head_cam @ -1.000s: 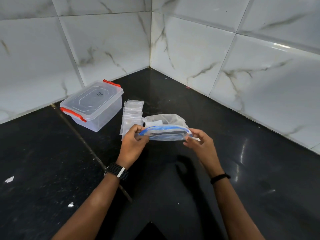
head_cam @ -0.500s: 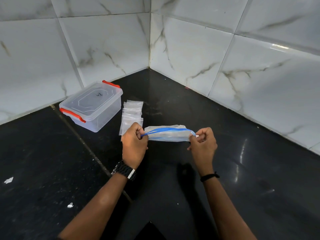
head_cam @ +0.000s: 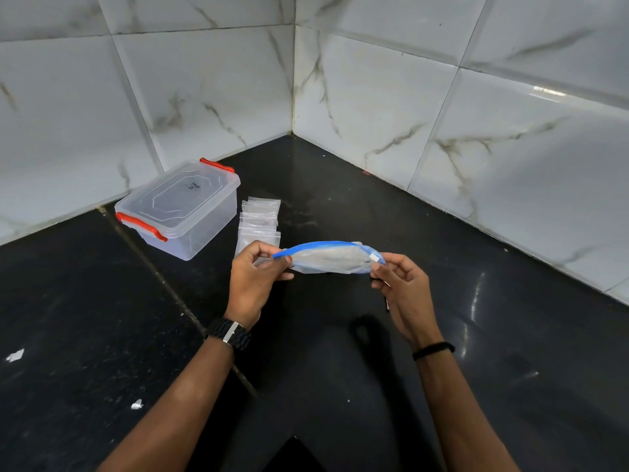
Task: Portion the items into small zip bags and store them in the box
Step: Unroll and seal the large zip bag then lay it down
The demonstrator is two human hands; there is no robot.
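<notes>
Overhead, blue-zippered clear bag [head_cam: 332, 258], grey-filled.

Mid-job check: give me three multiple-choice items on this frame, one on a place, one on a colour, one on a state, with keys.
1. The stack of small zip bags lies:
A. inside the box
B. on the counter beside the box
C. on the box lid

2. The box has latches coloured:
A. red
B. blue
C. green

3. The box lid is:
A. off
B. leaning on the wall
C. on

Key: 1 B, the stack lies on the black counter right of the box; 2 A, both clips are red; 3 C, the lid sits flat on top.
</notes>
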